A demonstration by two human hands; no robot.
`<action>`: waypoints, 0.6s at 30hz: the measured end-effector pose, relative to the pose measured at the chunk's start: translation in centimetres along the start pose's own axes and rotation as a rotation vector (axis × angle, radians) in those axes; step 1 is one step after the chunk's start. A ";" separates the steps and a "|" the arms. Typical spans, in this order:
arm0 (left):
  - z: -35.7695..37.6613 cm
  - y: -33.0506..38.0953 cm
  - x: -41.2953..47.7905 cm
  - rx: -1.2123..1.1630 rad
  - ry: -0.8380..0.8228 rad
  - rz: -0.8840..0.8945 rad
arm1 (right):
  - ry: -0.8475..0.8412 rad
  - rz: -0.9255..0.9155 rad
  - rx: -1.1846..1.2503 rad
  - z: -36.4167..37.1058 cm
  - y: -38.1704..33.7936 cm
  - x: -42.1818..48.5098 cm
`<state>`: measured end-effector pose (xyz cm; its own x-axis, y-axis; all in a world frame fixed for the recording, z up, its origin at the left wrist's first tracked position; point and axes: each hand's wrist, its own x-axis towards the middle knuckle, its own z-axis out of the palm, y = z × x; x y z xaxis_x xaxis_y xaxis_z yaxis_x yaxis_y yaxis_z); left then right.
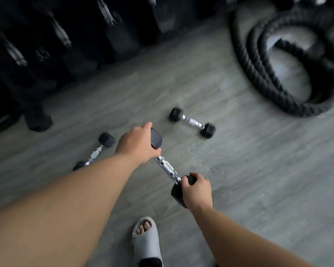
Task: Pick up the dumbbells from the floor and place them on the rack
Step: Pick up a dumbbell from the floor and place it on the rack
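A black hex dumbbell with a chrome handle is gripped at both ends. My left hand is closed over its far head, and my right hand clasps its near head. A second dumbbell lies on the grey floor beyond, to the right. A third dumbbell lies on the floor at the left, its near head partly hidden by my left forearm. The dark rack with larger dumbbells runs along the top left, blurred.
A thick black battle rope lies coiled at the upper right. My foot in a grey slide sandal stands at the bottom centre. A dark rack foot sits on the floor at the left.
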<state>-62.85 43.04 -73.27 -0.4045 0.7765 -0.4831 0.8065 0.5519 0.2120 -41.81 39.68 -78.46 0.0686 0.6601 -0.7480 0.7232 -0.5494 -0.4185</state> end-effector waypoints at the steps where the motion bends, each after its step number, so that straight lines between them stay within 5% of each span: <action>1: -3.1 0.3 -0.7 0.005 0.024 -0.009 | 0.009 -0.019 0.009 -1.1 -2.1 -1.6; 18: -53.4 -0.1 -13.2 0.105 0.305 -0.032 | -0.045 -0.268 0.154 -12.5 -37.9 -28.8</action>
<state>-80.61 49.02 -21.51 -0.5277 0.8235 -0.2083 0.8252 0.5551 0.1045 -62.59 47.84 -34.62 -0.1434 0.7703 -0.6214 0.5982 -0.4328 -0.6744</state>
